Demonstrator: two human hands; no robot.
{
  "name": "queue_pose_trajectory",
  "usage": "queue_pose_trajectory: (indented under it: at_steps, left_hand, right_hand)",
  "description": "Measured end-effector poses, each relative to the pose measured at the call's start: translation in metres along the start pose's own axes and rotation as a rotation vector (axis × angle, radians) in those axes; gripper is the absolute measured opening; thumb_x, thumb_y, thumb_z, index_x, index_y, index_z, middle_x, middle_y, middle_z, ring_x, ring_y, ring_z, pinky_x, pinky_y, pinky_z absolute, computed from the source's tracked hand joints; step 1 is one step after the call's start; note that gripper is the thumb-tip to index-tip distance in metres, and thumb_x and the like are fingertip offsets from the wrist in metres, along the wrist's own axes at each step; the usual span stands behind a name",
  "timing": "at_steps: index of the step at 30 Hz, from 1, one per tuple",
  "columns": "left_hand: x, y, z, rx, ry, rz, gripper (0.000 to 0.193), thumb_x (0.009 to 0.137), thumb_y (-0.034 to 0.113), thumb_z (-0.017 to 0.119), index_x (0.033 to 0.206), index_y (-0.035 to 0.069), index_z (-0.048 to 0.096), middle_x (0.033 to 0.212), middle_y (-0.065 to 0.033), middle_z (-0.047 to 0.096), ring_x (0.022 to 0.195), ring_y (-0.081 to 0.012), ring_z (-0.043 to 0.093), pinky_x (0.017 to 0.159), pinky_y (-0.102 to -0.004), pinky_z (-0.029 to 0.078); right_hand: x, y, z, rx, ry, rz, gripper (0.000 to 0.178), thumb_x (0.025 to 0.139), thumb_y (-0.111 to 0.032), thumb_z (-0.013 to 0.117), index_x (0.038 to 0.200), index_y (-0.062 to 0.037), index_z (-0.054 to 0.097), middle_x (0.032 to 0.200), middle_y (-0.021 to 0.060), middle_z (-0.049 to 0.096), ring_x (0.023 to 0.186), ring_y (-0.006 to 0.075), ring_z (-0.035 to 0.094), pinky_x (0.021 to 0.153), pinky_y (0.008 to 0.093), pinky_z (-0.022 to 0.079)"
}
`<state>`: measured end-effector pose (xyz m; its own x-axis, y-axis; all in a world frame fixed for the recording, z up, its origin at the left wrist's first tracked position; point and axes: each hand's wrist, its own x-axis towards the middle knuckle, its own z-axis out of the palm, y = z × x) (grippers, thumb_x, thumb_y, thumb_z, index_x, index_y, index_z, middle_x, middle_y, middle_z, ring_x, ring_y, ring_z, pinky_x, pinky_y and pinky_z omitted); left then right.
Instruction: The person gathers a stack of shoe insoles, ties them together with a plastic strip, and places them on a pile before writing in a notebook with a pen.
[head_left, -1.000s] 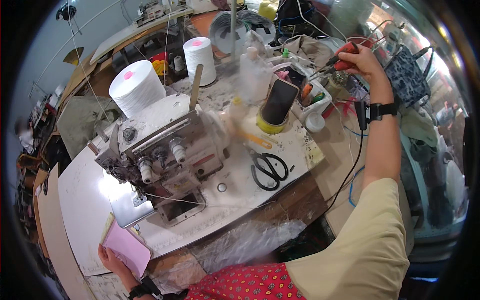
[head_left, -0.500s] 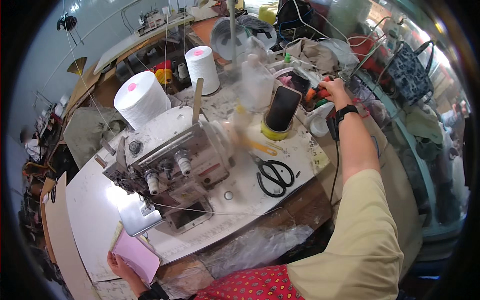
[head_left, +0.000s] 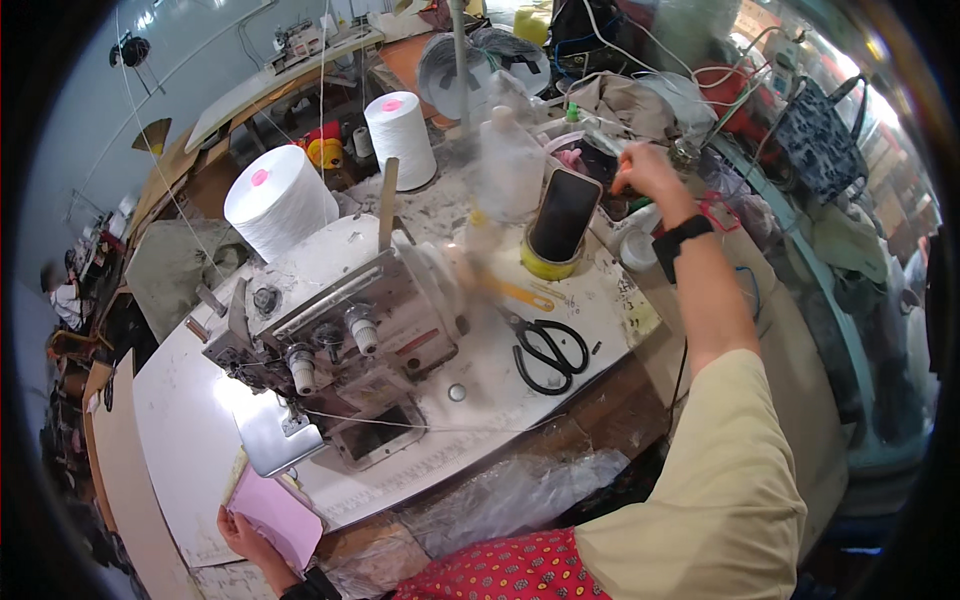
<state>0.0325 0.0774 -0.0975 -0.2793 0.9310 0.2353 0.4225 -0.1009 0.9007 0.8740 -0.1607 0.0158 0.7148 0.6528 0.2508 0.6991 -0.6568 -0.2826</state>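
My left hand [head_left: 245,537] grips the edge of a pink sheet [head_left: 278,515] at the table's lower left edge. Its thumb lies on top, and a pale yellow strip shows along the sheet's far side. Just beyond is the lit metal plate of a sewing machine [head_left: 345,310]. At the upper right, my right hand [head_left: 650,172] is over a cluttered tray [head_left: 600,150], its fingers bent downward and closed. A bit of orange-red shows at the fingertips, but I cannot make out what it is. A smartphone [head_left: 564,215] leans upright in a yellow roll beside that hand.
Black-handled scissors [head_left: 550,357] and a yellow-orange tool [head_left: 525,294] lie on the white tabletop. Two white thread cones [head_left: 282,203] stand behind the machine, near a translucent bottle [head_left: 508,165]. Clear plastic [head_left: 520,495] hangs along the front edge; a patterned bag [head_left: 820,140] is at right.
My right hand has shifted left over the tray, toward the phone, and its fingers now point down. My left hand keeps its grip on the pink sheet, nearly still.
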Motion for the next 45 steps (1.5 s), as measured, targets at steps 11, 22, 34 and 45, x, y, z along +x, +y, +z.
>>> queue_pose_trajectory:
  at_steps: [11,22,34,45]
  left_hand:
    - [0.001,-0.002,0.000,0.000,0.014,0.009,0.037,0.089,0.001,0.047,0.125,-0.005,0.048,0.118,-0.0142,0.056,0.106,-0.0200,0.055,0.093,-0.0297,0.042]
    - [-0.002,0.008,0.001,-0.007,-0.014,0.017,0.037,0.089,-0.001,0.046,0.125,-0.006,0.047,0.120,-0.0151,0.055,0.106,-0.0201,0.054,0.093,-0.0296,0.042]
    - [-0.003,0.008,-0.002,0.008,-0.012,0.036,0.037,0.089,0.000,0.047,0.125,-0.006,0.047,0.119,-0.0148,0.055,0.107,-0.0206,0.054,0.094,-0.0303,0.041]
    - [0.001,-0.003,-0.003,-0.019,-0.011,0.015,0.037,0.089,-0.001,0.046,0.125,-0.007,0.047,0.121,-0.0165,0.054,0.109,-0.0214,0.054,0.096,-0.0300,0.041]
  right_hand:
    - [0.006,0.006,-0.030,-0.240,0.503,0.154,0.029,0.080,-0.006,0.062,0.108,-0.0035,0.059,0.091,0.0173,0.066,0.089,0.0312,0.065,0.078,0.0395,0.049]
    - [-0.001,-0.004,-0.011,-0.243,0.230,0.196,0.025,0.075,-0.021,0.066,0.099,-0.0127,0.067,0.101,0.0120,0.065,0.101,0.0332,0.058,0.087,0.0433,0.046]
    - [-0.004,-0.031,0.024,-0.328,-0.232,-0.134,0.014,0.073,-0.011,0.068,0.085,-0.0046,0.069,0.093,0.0193,0.066,0.082,0.0379,0.064,0.071,0.0434,0.052]
    - [-0.017,-0.037,0.042,-0.544,-0.161,0.044,0.017,0.079,-0.008,0.056,0.087,-0.0066,0.071,0.096,0.0156,0.068,0.090,0.0299,0.067,0.073,0.0393,0.054]
